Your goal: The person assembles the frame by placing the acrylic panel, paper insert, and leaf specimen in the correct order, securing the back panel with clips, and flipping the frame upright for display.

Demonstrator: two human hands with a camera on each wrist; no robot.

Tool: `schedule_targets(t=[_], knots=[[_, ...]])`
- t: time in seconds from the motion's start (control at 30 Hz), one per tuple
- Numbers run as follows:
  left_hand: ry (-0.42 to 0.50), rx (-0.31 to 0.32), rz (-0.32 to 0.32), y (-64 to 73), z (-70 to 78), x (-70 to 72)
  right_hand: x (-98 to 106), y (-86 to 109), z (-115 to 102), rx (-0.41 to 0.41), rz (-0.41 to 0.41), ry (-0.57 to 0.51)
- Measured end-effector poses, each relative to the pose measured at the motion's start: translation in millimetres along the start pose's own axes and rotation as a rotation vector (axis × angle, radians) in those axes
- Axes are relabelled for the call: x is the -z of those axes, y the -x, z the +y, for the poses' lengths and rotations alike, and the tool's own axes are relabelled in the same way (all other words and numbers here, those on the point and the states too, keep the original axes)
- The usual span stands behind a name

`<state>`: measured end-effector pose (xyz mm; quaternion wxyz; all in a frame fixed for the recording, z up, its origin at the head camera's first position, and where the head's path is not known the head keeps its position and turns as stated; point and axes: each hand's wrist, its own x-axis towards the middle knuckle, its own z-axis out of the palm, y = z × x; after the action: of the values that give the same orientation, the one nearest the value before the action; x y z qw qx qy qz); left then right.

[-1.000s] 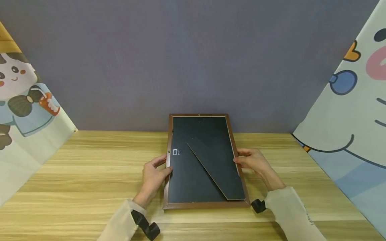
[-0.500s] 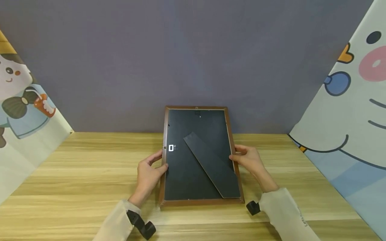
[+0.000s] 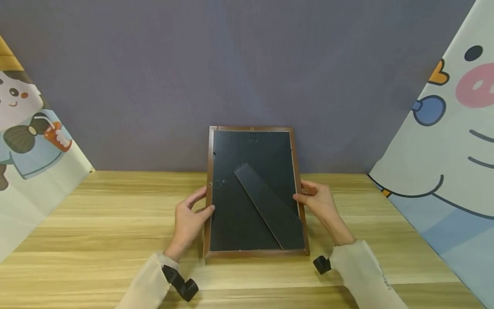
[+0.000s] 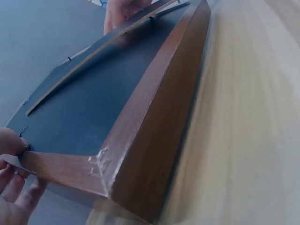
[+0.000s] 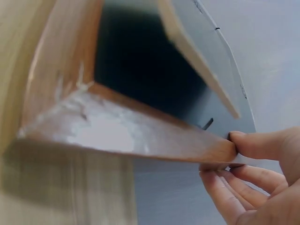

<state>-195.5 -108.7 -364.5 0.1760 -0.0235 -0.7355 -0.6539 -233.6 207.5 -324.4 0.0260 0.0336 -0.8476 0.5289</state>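
A picture frame (image 3: 231, 223) with a brown wooden border and black backing stands tilted, its back toward me, in the head view. A black easel leg (image 3: 266, 201) runs diagonally across the backing. My left hand (image 3: 189, 221) grips the frame's left side, thumb on the back face and fingers behind the edge. On the opposite side, my right hand (image 3: 322, 206) holds the border the same way. Both wrist views show the leg's edge standing a little off the backing and a mitred corner of the brown border (image 4: 105, 173). The frame's front is hidden.
The frame's lower edge is at the light wood-grain table (image 3: 96, 223). Behind it rises a grey wall panel (image 3: 247, 64). Cartoon-printed panels flank the table at left (image 3: 23, 171) and right (image 3: 455, 171).
The frame's top edge has risen in the head view, so it stands more upright. Both hands have kept their hold and shifted slightly up. The leg's lower end looks closer to the backing.
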Motion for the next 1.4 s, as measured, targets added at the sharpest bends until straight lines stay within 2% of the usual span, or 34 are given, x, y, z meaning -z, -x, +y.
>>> schedule_targets(t=[0.17,0.33,0.5,0.8,1.0,1.23,1.4], knots=[[-0.031,0.005,0.003,-6.2,-1.3,0.4,-1,-3.5,-2,0.013,0.033,-0.010],[-0.062,-0.037,0.030,-14.1,-1.1,-1.0,-2,-7.1,-4,0.018,0.065,-0.021],[-0.034,-0.081,0.045,-21.4,-1.5,-1.5,-5,-11.5,-4,0.045,0.107,-0.050],[-0.016,-0.105,0.082,-28.6,0.7,-4.3,-9,-18.0,-8,0.124,0.176,-0.079],[-0.013,-0.135,0.096,-33.2,1.9,-5.8,-10,-20.7,-12,0.148,0.222,-0.124],[0.034,-0.136,0.101,-38.1,3.5,-8.4,-10,-23.0,-13,0.154,0.234,-0.087],[0.018,-0.156,0.106,-40.3,4.8,-9.0,-9,-25.3,-14,0.155,0.224,-0.085]])
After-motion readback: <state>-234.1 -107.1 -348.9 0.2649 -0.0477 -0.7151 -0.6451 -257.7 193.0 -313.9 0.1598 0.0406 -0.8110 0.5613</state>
